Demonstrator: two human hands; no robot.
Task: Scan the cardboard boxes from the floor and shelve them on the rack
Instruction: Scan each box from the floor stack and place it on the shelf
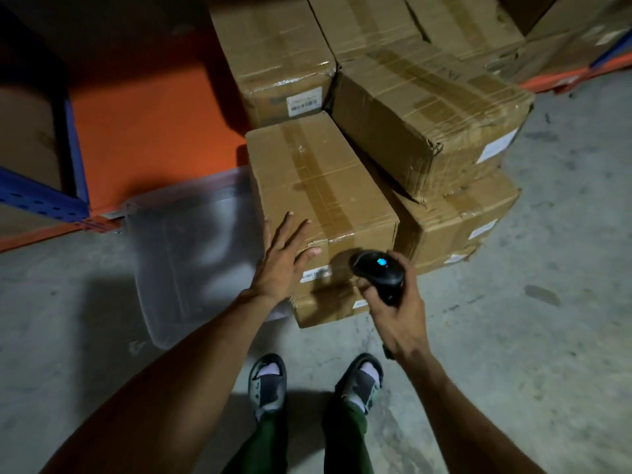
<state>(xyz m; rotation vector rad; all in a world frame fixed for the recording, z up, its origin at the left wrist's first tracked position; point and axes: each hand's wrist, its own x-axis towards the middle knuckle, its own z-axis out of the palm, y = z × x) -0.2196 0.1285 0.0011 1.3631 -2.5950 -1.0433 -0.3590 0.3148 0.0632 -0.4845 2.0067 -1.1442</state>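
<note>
- Your left hand (pixel 285 254) lies flat and spread on the near left corner of the front cardboard box (pixel 321 203), fingers on the top face, thumb over the front edge. It grasps nothing.
- Your right hand (pixel 393 302) is clenched around a black handheld scanner (pixel 378 271) with a blue light lit on its head. The scanner's head sits just in front of the box's near face, close to the white label (pixel 316 273) there.
- The front box stands on the concrete floor (pixel 547 319), taped along its top, directly ahead of your feet (pixel 314 381).
- At far left, the rack (pixel 44 200) shows a blue perforated upright and an orange shelf surface (pixel 150 131), bare in its lit part.
- A sheet of clear plastic (pixel 195 254) lies on the floor touching the front box's left side, between box and rack.
- Behind and to the right, more taped boxes are stacked: one tilted box (pixel 431 121) rests across a lower box (pixel 458 220), which touches the front box's right side. Another labelled box (pixel 273 59) stands behind.
- Open floor lies to the right of the stack and around your feet.
</note>
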